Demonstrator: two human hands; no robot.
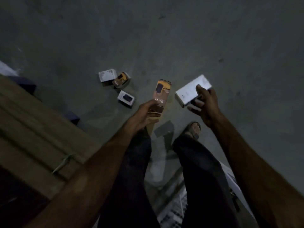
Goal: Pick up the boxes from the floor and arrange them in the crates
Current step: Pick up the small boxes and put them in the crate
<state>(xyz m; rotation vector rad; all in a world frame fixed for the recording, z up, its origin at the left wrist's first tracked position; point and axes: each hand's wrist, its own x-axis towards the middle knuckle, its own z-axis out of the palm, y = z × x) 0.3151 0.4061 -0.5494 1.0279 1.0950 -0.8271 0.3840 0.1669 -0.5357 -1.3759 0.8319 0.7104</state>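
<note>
The left hand [144,112] is gripping an orange box [162,94]; the right hand [205,102] is gripping a white box [189,92], three floor boxes [125,98] lying beyond the left.

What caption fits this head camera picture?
Left hand holds an orange box, right hand a white box; three boxes wait on the floor.

left grip [146,115] closed, right grip [204,102] closed
</note>
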